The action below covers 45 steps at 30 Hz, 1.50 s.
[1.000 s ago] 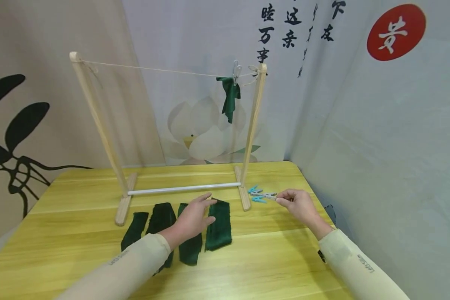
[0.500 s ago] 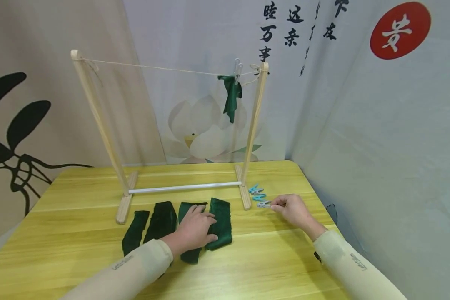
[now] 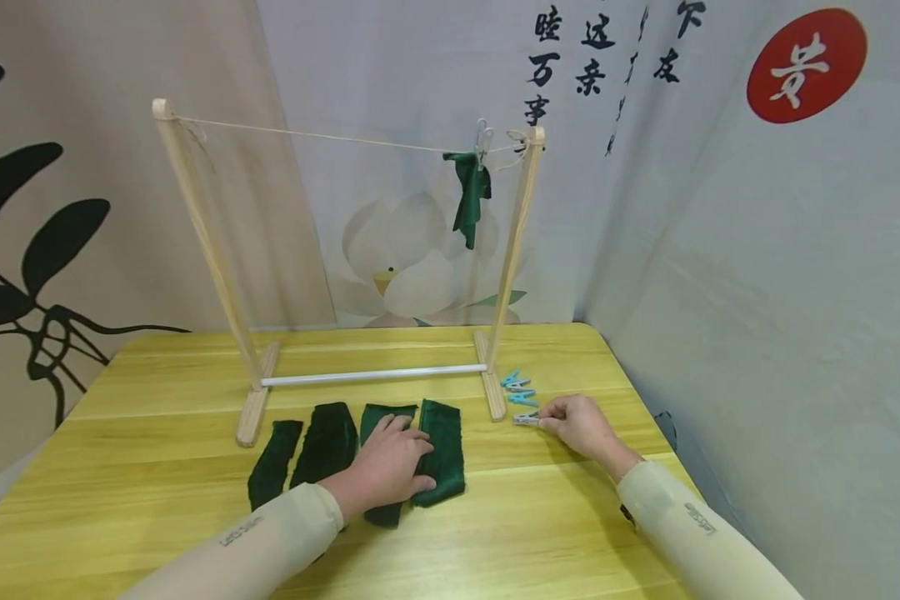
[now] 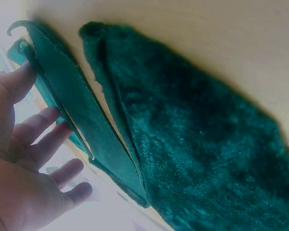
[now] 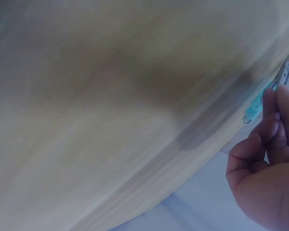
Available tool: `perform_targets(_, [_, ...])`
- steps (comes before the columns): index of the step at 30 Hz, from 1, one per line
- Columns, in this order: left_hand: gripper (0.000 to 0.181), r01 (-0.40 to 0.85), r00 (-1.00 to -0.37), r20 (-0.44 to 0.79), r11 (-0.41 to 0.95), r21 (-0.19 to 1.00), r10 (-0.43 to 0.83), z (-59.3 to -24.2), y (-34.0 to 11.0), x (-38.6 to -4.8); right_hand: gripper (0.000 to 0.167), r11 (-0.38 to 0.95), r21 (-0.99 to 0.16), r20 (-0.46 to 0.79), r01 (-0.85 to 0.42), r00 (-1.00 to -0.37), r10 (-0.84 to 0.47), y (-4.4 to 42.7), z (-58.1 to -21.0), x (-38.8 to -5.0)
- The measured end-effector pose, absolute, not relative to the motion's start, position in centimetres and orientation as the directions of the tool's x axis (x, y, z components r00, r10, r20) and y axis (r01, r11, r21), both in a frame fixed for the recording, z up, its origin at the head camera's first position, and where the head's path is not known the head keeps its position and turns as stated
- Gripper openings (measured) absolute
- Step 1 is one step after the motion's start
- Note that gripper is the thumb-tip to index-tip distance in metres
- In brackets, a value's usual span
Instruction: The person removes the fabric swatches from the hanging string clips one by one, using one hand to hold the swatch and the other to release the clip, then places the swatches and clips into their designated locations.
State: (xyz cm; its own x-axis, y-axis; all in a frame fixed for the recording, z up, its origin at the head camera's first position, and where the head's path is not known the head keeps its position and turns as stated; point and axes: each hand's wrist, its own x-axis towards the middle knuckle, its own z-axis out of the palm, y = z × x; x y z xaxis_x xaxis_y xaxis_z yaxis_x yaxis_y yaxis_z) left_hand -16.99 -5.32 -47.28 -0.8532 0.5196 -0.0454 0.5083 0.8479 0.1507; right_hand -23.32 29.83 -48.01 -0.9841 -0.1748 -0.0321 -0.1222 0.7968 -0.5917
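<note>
My right hand [image 3: 579, 427] pinches a grey clothespin [image 3: 526, 418] between thumb and fingers, low over the table at its right side. In the right wrist view a blue clothespin [image 5: 254, 108] lies just beyond the fingers. My left hand [image 3: 390, 462] is over two dark green cloth strips, the right one [image 3: 446, 450] and its neighbour [image 3: 378, 412], with fingers loosely spread. In the left wrist view the thumb is at a strip's edge; whether it presses there I cannot tell. Two more green strips, one wide [image 3: 328, 437] and one narrow [image 3: 273, 462], lie to the left.
Behind the strips stands a wooden rack [image 3: 210, 242] with a string [image 3: 330, 137] across its top. A green cloth [image 3: 471, 196] hangs near the right post under a clear clip [image 3: 483, 143]. More blue and grey clothespins [image 3: 522, 399] lie beside the rack's right foot [image 3: 492, 396].
My right hand has drawn the grey clothespin toward me, away from the other clothespins. My left hand has lowered onto the strips, then stayed nearly still.
</note>
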Motion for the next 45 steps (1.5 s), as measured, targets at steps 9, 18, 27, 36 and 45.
perform_targets(9, [0.052, 0.502, -0.855, -0.045, 0.847, 0.173, 0.516, -47.1, -5.3, -16.9, 0.005, 0.821, -0.554, -0.002, -0.141, -0.985, -0.17, 29.4, -48.8, -24.8])
perform_targets(18, [0.053, 0.49, -0.86, -0.062, 0.853, 0.181, 0.507, -47.2, -5.1, -16.8, 0.006, 0.825, -0.549, 0.011, -0.134, -0.988, -0.153, 28.8, -49.0, -25.8])
perform_targets(27, [0.054, 0.486, -0.862, -0.061, 0.855, 0.183, 0.503, -47.1, -5.1, -16.6, 0.006, 0.832, -0.542, 0.012, -0.115, -0.992, -0.129, 28.4, -49.2, -26.3])
perform_targets(36, [0.053, 0.465, -0.871, -0.07, 0.861, 0.203, 0.487, -47.1, -5.2, -16.6, 0.007, 0.82, -0.567, -0.025, -0.074, -0.994, -0.107, 28.4, -49.2, -26.2])
perform_targets(45, [0.053, 0.475, -0.868, -0.062, 0.859, 0.189, 0.493, -47.3, -5.2, -16.7, 0.008, 0.812, -0.58, -0.034, -0.056, -0.995, -0.092, 28.5, -49.1, -26.0])
